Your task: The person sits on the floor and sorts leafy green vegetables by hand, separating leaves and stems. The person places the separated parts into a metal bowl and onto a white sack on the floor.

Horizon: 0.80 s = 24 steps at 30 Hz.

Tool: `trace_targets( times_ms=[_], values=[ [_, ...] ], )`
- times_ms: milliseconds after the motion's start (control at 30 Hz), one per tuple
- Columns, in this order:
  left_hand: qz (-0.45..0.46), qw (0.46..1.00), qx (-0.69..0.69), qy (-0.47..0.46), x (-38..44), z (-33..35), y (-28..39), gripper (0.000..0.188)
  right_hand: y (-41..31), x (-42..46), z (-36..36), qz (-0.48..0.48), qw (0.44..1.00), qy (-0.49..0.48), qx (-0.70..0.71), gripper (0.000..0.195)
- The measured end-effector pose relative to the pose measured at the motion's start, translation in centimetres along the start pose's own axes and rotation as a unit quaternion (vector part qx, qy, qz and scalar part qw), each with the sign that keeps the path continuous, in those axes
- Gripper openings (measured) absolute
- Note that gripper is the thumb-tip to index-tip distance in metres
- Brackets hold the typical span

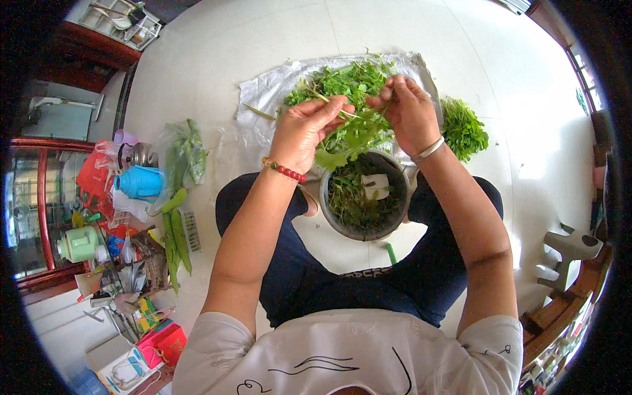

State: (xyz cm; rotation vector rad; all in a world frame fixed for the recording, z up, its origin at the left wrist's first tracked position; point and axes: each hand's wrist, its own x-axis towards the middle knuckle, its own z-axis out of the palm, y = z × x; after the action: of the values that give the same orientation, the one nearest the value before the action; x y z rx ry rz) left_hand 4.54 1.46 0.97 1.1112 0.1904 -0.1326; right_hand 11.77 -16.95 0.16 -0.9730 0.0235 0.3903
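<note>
My left hand (pixel 313 126) pinches a pale stem of a leafy green (pixel 348 114) between thumb and fingers. Close by on the right, my right hand (pixel 402 106) has its fingers curled together; they are blurred, and whether the dark patch between them is a plant bit or shadow is unclear. Beneath both hands, a heap of leafy greens (pixel 353 81) lies on a white woven plastic sheet (pixel 261 91). Between my feet stands a round bucket (pixel 323 200) with loose green trimmings (pixel 345 197) and a white scrap (pixel 376 186) inside.
A bundle of greens (pixel 463 129) rests on the tiled floor right of the sheet. At left are long green gourds (pixel 174 237), a bag of green vegetables (pixel 185 153), a blue thermos (pixel 140 182) and a pale green jug (pixel 81 244). A grey plastic stool (pixel 568 254) is at right.
</note>
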Motion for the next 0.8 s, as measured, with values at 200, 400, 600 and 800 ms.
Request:
trace_targets(
  times_ms=[200,400,600,800],
  values=[
    [0.119,0.983,-0.027,0.140,0.5,-1.3,1.3,0.022,-1.6,0.8,-0.9,-0.136,0.986,0.089,-0.047,0.022],
    [0.133,0.971,-0.071,0.188,0.5,-3.3,2.2,0.022,-3.9,1.8,-3.0,-0.174,0.976,0.133,-0.020,0.021],
    [0.041,0.991,-0.039,0.120,0.3,-2.7,2.0,0.018,-3.3,0.9,-1.2,-0.110,0.962,0.014,-0.250,0.023],
    [-0.007,0.998,0.064,0.012,-0.3,-0.9,1.4,0.014,-2.7,-0.1,0.4,-0.163,0.915,-0.082,-0.358,0.021]
  ],
)
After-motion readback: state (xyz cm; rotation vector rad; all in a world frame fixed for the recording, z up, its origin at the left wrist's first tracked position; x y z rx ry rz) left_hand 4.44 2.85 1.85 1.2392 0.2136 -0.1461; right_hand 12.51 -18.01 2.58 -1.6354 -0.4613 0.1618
